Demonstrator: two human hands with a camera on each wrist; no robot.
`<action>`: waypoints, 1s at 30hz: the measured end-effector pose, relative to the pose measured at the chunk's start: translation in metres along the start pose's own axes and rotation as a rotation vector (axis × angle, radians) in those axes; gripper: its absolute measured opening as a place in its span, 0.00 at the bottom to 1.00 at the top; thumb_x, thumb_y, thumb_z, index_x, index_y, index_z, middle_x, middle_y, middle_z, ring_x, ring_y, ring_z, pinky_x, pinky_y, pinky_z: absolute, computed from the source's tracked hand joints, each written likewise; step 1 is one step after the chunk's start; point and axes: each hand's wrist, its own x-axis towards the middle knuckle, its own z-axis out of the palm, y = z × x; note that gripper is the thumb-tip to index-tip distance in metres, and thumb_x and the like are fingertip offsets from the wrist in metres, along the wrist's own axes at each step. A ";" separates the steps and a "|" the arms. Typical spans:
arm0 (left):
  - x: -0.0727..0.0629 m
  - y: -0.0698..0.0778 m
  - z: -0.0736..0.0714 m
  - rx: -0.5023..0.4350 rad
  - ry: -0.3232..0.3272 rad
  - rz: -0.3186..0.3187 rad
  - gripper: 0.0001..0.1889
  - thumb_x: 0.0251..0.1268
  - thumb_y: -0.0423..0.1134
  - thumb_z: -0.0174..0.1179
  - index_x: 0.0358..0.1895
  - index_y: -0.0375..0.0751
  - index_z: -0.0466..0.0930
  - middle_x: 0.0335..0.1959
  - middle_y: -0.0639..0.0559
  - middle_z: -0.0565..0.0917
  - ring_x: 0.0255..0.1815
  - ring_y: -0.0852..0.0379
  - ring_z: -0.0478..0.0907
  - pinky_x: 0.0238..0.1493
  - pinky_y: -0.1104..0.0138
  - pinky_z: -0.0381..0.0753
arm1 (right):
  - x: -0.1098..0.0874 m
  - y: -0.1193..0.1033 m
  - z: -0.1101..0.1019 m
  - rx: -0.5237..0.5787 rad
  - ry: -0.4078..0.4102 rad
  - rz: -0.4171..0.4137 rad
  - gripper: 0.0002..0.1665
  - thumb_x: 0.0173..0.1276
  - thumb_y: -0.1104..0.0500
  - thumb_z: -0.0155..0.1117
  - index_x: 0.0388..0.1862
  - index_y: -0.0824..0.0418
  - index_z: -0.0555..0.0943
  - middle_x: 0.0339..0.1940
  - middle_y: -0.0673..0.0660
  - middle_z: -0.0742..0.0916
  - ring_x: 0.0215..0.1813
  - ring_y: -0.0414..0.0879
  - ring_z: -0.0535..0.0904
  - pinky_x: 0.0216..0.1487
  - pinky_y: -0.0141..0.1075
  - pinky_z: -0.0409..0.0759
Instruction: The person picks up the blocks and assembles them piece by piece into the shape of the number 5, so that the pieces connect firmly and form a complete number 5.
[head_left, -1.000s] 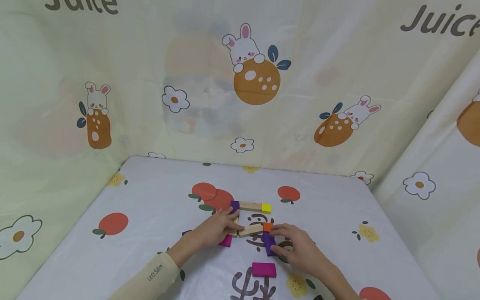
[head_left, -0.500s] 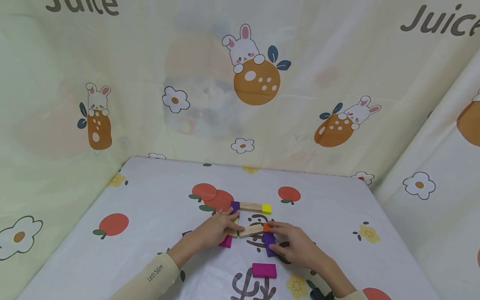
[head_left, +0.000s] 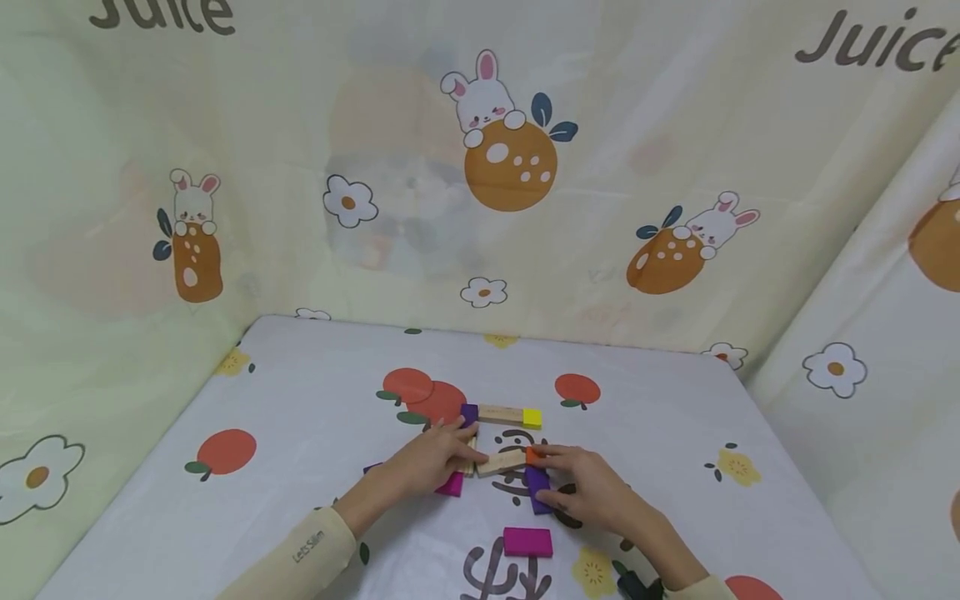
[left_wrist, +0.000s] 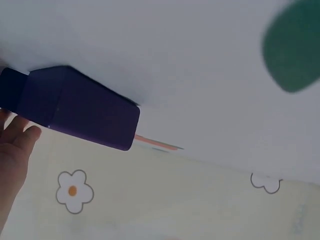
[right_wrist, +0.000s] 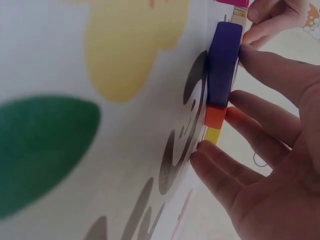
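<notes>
In the head view, my left hand (head_left: 433, 457) rests over a column of blocks left of centre. Its thumb touches the end of a plain wooden block (head_left: 501, 462), and its fingers reach a purple block (head_left: 469, 414) at the column's far end. My right hand (head_left: 596, 492) lies at the right side. Its extended fingertips touch an orange block (head_left: 531, 455), with the thumb against a purple block (head_left: 537, 490) below it. In the right wrist view, the straight fingers line one side of that purple block (right_wrist: 225, 65). The palm of the left hand hides part of the column.
A wooden block (head_left: 501, 414) and a yellow block (head_left: 532, 418) continue the far row. One magenta block (head_left: 450, 484) shows beside the left hand; another magenta block (head_left: 527, 542) lies apart nearer the front. A dark purple block (left_wrist: 95, 110) stands close to the left wrist camera.
The right hand has shifted slightly left, its fingertips covering more of the orange block. The left hand has stayed in place.
</notes>
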 end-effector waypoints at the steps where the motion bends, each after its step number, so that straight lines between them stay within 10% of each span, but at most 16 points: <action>1: 0.000 0.000 0.000 0.007 0.002 0.002 0.17 0.78 0.35 0.61 0.61 0.59 0.89 0.81 0.47 0.71 0.87 0.38 0.59 0.84 0.41 0.60 | 0.000 0.000 0.000 0.004 0.000 0.009 0.32 0.65 0.51 0.80 0.66 0.58 0.85 0.74 0.57 0.83 0.77 0.64 0.75 0.75 0.64 0.74; 19: -0.007 0.006 -0.007 0.070 0.091 0.091 0.20 0.77 0.35 0.62 0.68 0.51 0.84 0.79 0.45 0.75 0.85 0.40 0.63 0.83 0.42 0.64 | 0.001 -0.007 -0.002 -0.020 -0.009 0.065 0.32 0.63 0.52 0.82 0.65 0.60 0.86 0.75 0.56 0.81 0.79 0.63 0.73 0.77 0.65 0.72; 30: -0.032 0.041 -0.001 0.038 0.166 0.205 0.16 0.76 0.37 0.65 0.63 0.47 0.88 0.63 0.52 0.89 0.67 0.53 0.84 0.68 0.59 0.85 | 0.000 -0.002 0.001 -0.029 -0.008 0.017 0.33 0.65 0.52 0.80 0.67 0.62 0.84 0.75 0.60 0.80 0.78 0.65 0.73 0.77 0.67 0.71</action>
